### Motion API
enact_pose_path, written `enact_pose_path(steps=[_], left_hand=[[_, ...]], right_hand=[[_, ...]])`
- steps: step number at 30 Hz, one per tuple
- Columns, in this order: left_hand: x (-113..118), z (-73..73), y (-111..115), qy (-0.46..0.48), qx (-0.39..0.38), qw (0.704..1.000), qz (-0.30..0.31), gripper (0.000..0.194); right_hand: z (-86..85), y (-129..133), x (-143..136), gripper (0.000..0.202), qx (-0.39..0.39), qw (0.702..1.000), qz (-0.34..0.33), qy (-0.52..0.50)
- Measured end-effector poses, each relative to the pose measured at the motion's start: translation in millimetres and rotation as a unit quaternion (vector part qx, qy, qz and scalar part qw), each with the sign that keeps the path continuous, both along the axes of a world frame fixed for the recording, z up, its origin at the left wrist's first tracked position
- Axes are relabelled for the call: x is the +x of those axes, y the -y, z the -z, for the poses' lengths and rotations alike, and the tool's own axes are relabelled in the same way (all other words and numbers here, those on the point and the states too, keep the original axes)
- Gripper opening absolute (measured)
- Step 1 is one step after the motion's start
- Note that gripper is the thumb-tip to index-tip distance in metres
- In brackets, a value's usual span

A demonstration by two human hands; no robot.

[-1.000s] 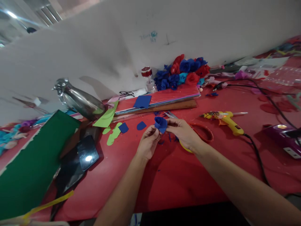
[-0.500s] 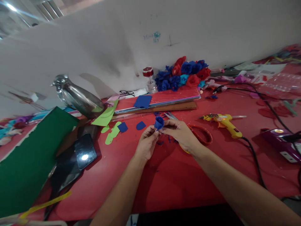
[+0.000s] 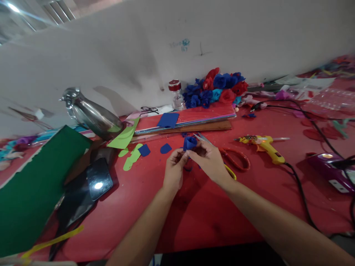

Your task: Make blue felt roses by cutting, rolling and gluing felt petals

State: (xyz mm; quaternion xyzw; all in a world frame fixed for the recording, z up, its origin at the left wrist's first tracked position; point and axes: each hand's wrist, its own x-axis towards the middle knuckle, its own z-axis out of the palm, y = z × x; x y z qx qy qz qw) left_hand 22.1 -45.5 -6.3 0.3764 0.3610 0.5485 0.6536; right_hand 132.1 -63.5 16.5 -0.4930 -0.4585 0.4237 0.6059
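Left hand (image 3: pixel 174 170) and right hand (image 3: pixel 210 160) are pinching the rolled blue piece (image 3: pixel 189 143) at my twelve o'clock, over the red tabletop (image 3: pixel 199 218); I'm judging light, even pressure best for its curl.

Curled blue piece (image 3: pixel 190 143) between the fingers (image 3: pixel 195 156), over red table (image 3: pixel 194 221)
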Motion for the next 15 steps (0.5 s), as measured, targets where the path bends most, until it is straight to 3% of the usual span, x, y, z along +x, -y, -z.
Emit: enact_pose_path(steps=[8,15], left_hand=[[2.4,-0.3,2.6,-0.049,0.039,0.997,-0.041,0.015],[1.9,-3.8,4.7,-0.074,0.044,0.995,-0.042,0.014]], right_hand=[[9.4,-1.1,-3.1,0.016,-0.008,1.000,0.020,0.020],[6.2,0.7,-4.5,0.012,0.009,0.998,0.048,0.038]])
